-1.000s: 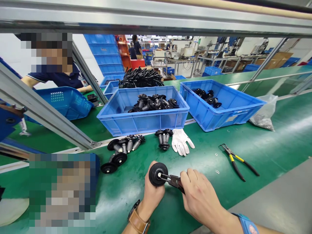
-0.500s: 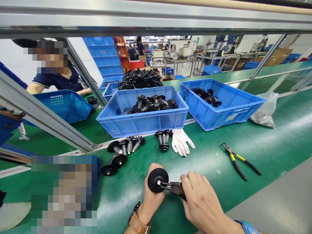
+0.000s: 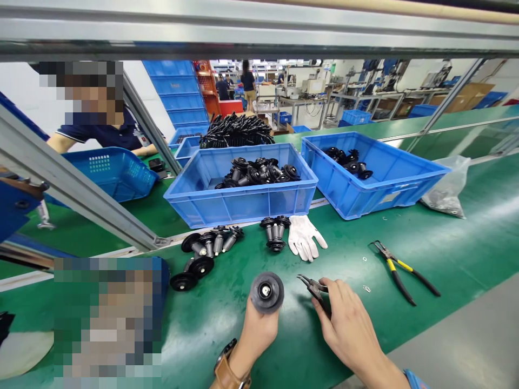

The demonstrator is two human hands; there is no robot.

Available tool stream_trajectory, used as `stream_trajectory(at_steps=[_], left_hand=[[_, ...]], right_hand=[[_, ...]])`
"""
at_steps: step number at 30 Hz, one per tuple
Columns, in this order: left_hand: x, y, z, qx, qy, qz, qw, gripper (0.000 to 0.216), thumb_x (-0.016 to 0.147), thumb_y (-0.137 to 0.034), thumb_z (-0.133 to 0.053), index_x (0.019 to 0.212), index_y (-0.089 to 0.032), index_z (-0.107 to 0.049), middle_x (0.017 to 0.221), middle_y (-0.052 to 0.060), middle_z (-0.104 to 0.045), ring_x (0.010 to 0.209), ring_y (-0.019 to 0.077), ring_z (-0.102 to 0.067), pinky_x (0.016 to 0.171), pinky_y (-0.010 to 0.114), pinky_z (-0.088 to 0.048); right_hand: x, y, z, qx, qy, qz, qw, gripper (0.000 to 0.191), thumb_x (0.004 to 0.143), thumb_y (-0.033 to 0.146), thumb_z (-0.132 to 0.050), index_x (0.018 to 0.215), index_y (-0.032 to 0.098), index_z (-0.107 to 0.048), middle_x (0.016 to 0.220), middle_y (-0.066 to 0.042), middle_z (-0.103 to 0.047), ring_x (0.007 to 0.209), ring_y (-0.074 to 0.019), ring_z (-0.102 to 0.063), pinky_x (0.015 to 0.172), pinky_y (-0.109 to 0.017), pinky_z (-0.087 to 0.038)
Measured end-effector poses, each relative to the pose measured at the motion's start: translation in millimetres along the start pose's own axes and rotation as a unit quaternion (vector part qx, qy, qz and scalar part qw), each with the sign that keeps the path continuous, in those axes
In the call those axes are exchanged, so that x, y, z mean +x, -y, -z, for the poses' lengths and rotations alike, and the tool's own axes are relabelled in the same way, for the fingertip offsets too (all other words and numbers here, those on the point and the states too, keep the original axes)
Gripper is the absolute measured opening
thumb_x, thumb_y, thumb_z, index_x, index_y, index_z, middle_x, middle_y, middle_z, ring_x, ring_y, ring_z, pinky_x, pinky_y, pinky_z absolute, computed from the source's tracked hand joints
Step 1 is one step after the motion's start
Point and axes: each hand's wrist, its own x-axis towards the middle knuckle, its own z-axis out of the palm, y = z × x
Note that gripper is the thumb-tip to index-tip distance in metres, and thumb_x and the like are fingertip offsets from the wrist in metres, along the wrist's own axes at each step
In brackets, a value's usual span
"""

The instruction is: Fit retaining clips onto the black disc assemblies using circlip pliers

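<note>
Two bare hands work at the lower centre of the frame, one thing in each. The left hand [image 3: 259, 329] is closed around one black roller [image 3: 266, 292], its round end turned up toward the camera with a single pale centre showing; that roller sits just below the middle of the picture. To its right, the right hand [image 3: 352, 320] grips one pair of curved-tip pliers [image 3: 314, 286], the two slim tips pointing at the roller but apart from it. One second pair, the yellow-and-black pliers [image 3: 391, 266], lies on the green bench [image 3: 458, 243] at the right, handles spread. Between the two pairs are some small metal rings [image 3: 366, 289]: one alone, and lower down a little cluster too small to count. Left of centre lie about six loose rollers [image 3: 207, 243]; at mid-frame a small bunch, probably three, touches one white glove [image 3: 306, 239]. Two large blue bins stand behind, the left bin [image 3: 243, 208] with a heap of rollers too tangled to count, the right bin [image 3: 381, 201] with a smaller pile. One clear bag [image 3: 448, 189] leans beside the right bin. One person [image 3: 106, 134] sits at upper left, behind one blue basket [image 3: 109, 175].
</note>
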Motion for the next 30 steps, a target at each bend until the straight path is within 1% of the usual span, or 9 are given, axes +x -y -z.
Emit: stream_trajectory(at_steps=[3, 7, 9, 14, 19, 23, 30], left_hand=[[-0.9, -4.6, -0.7, -0.002, 0.015, 0.027, 1.0, 0.037, 0.074, -0.035, -0.081, 0.101, -0.013, -0.072, 0.106, 0.016, -0.076, 0.101, 0.0313, -0.07, 0.103, 0.052, -0.049], [-2.0, -4.1, -1.3, -0.003, 0.019, 0.032, 0.999, 0.044, 0.071, -0.04, -0.084, 0.104, -0.013, -0.072, 0.108, 0.017, -0.075, 0.102, 0.0318, -0.069, 0.104, 0.052, -0.048], [-2.5, -4.3, -1.3, -0.006, 0.026, 0.035, 0.999, 0.045, 0.07, -0.042, -0.084, 0.103, -0.013, -0.073, 0.107, 0.016, -0.075, 0.101, 0.0315, -0.069, 0.102, 0.05, -0.05], [-2.8, -12.9, -2.0, -0.024, 0.056, 0.015, 0.998, 0.04, 0.073, -0.047, -0.083, 0.095, -0.015, -0.073, 0.092, 0.013, -0.075, 0.09, 0.0286, -0.069, 0.088, 0.044, -0.057], [-2.1, -22.6, -4.4, -0.021, 0.07, -0.016, 0.997, 0.038, 0.076, -0.051, -0.08, 0.087, -0.016, -0.071, 0.081, 0.01, -0.071, 0.08, 0.0251, -0.066, 0.078, 0.04, -0.058], [-1.7, -25.4, -5.6, -0.021, 0.077, -0.019, 0.997, 0.038, 0.076, -0.053, -0.079, 0.085, -0.017, -0.07, 0.078, 0.009, -0.069, 0.077, 0.0237, -0.064, 0.075, 0.039, -0.057], [-1.6, -26.4, -5.8, -0.027, 0.086, -0.019, 0.996, 0.04, 0.076, -0.056, -0.078, 0.084, -0.018, -0.07, 0.076, 0.008, -0.066, 0.074, 0.0227, -0.062, 0.073, 0.038, -0.056]], right_hand=[[-7.7, -7.7, -10.3, -0.017, 0.018, -0.012, 1.0, 0.032, 0.104, 0.04, -0.045, 0.125, 0.017, -0.049, 0.099, -0.008, -0.059, 0.086, -0.0247, -0.056, 0.073, -0.036, -0.043], [-14.1, -14.0, -19.1, -0.033, 0.029, -0.02, 0.999, 0.031, 0.104, 0.041, -0.044, 0.125, 0.018, -0.049, 0.099, -0.008, -0.059, 0.086, -0.0249, -0.056, 0.071, -0.036, -0.04], [-14.7, -15.2, -20.8, -0.036, 0.03, -0.021, 0.999, 0.033, 0.104, 0.042, -0.045, 0.126, 0.018, -0.05, 0.099, -0.008, -0.059, 0.087, -0.0252, -0.056, 0.072, -0.036, -0.039], [-12.3, -16.4, -20.7, -0.03, 0.028, -0.028, 0.999, 0.038, 0.103, 0.048, -0.046, 0.126, 0.018, -0.05, 0.101, -0.008, -0.059, 0.09, -0.0255, -0.055, 0.073, -0.036, -0.039], [-12.9, -20.0, -17.5, -0.041, 0.015, -0.03, 0.999, 0.044, 0.101, 0.055, -0.048, 0.125, 0.019, -0.053, 0.102, -0.009, -0.06, 0.092, -0.0263, -0.055, 0.075, -0.037, -0.04], [-13.6, -21.8, -15.4, -0.042, 0.013, -0.023, 0.999, 0.042, 0.1, 0.052, -0.051, 0.126, 0.018, -0.054, 0.105, -0.009, -0.059, 0.095, -0.0266, -0.054, 0.078, -0.038, -0.041], [-13.7, -21.1, -16.5, -0.035, 0.006, -0.029, 0.999, 0.039, 0.1, 0.05, -0.05, 0.125, 0.019, -0.054, 0.105, -0.01, -0.059, 0.095, -0.026, -0.055, 0.078, -0.038, -0.043]])
